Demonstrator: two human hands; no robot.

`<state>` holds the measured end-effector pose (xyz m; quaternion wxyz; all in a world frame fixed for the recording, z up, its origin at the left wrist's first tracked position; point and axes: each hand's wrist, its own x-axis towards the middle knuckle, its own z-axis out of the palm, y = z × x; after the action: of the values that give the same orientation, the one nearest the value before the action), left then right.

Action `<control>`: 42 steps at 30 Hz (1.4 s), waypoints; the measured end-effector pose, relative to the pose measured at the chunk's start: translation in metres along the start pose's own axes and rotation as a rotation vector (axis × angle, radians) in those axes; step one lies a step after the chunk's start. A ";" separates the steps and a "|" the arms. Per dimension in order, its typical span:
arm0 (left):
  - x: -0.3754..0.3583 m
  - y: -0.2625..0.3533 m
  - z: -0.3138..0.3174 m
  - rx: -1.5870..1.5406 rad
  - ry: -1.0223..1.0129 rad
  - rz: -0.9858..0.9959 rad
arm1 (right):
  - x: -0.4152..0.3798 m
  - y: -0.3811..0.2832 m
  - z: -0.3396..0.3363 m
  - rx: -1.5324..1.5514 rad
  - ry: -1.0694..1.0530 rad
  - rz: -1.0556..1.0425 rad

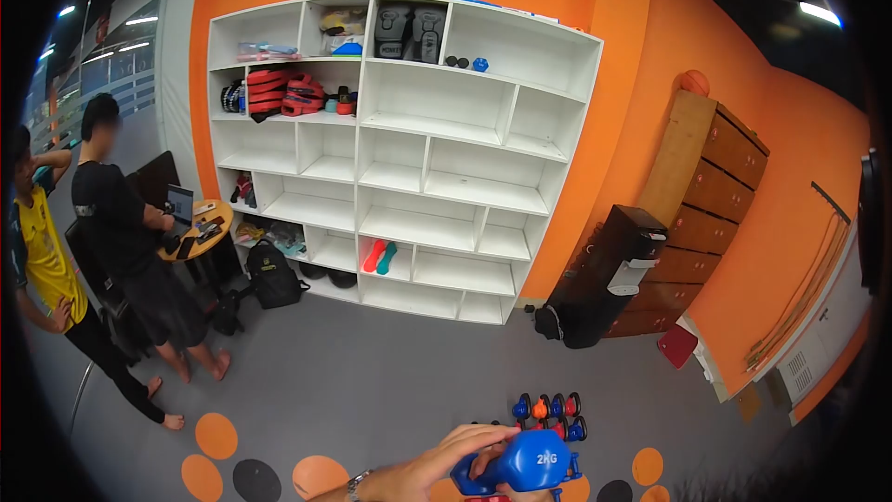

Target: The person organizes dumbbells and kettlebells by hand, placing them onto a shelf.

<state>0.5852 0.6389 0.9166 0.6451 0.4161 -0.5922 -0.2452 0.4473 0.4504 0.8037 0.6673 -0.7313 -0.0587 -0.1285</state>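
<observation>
A blue dumbbell point(544, 458) marked 2KG is held up close to me at the bottom of the head view. My right hand point(522, 495) is wrapped round its handle from below, mostly hidden by the dumbbell. My left hand point(444, 454), with a metal watch point(357, 483) on the wrist, reaches in from the lower left. Its fingers lie stretched out along the top of the dumbbell, apparently touching it; its thumb is hard to make out. Beyond the dumbbell, several kettlebells point(541, 406) in blue, orange and red stand in rows on the floor.
A white shelf unit point(360, 153) lines the orange wall, holding boxing pads point(283, 93) and a red and teal dumbbell pair point(380, 257). A black water dispenser point(613, 274) and wooden lockers point(701, 204) stand right. Two people point(125, 214) stand left by a round table point(218, 232).
</observation>
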 end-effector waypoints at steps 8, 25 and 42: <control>0.040 -0.051 -0.059 0.088 -0.035 0.026 | 0.070 0.026 0.011 -0.070 0.107 0.006; 0.223 -0.188 -0.158 -0.263 0.189 0.047 | 0.242 0.062 -0.152 -0.375 0.125 -0.116; 0.371 -0.263 -0.345 -0.272 0.039 0.517 | 0.475 0.125 -0.231 0.188 0.102 -0.221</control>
<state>1.0317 0.2833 0.9229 0.7473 0.1658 -0.6277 -0.1415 0.9098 0.1682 0.8277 0.7168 -0.6471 -0.1169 -0.2319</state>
